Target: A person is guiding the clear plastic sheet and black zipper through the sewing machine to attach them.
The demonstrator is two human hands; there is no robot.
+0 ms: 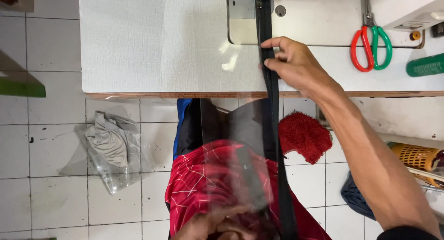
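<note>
From the head view, the right hand (289,60) pinches a long black strip (273,110) against the white counter (152,46), just below the sewing machine's metal plate (241,18). The strip runs down off the counter edge to the lap. The left hand (222,226) is cut off at the bottom edge and blurred behind clear plastic sheet (231,129); its grip cannot be made out. Red-and-green scissors (371,48) lie well apart.
</note>
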